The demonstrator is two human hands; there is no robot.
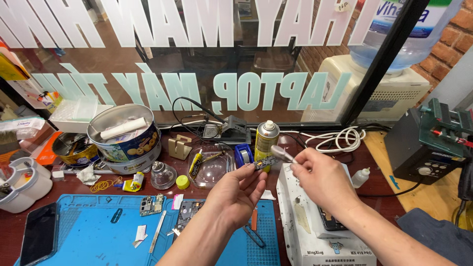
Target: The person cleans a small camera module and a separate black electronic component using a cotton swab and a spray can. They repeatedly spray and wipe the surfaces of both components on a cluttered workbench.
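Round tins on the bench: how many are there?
2: a large round tin holding a white roll, and a smaller tin at its left. More may be hidden by clutter.

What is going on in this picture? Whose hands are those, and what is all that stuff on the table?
The picture comes from a camera worn on a person's head, so you look down at that person's own two hands over a workbench.

The left hand pinches a small circuit board, the flat part full of tiny pieces found inside a phone. The right hand holds a thin metal tool with its tip at the board.

On the table lies a blue mat with more small phone parts on it. A dark phone lies on the mat's left edge. Behind the mat stand a round tin, a spray can and a coiled white cable. A white box-shaped machine sits under the right hand. Behind everything is a glass window with big letters.
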